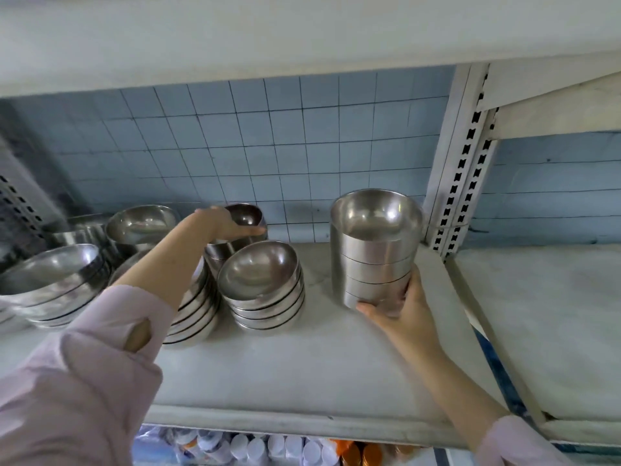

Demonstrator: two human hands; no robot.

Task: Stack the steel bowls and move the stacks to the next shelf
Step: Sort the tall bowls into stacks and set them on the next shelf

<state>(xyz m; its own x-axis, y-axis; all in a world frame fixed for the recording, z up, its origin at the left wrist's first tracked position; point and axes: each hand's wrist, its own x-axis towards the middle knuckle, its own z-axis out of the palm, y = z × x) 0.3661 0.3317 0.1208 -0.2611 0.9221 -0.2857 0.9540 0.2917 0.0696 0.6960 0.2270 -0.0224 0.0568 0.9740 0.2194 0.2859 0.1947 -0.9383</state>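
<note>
Nested stacks have empty top bowls. Right hand curls round the tall stack at its base. Left hand touches a rear bowl (grip unclear).

You have one view only, from the wide-angle camera on your head. It faces forward and down at the shelf from close in. Your left hand reaches to the far side left of centre, and your right hand and its bowl stack sit right of centre. The upper shelf fills the top, the tiled wall closes the far side, and the next shelf shows at right.
</note>
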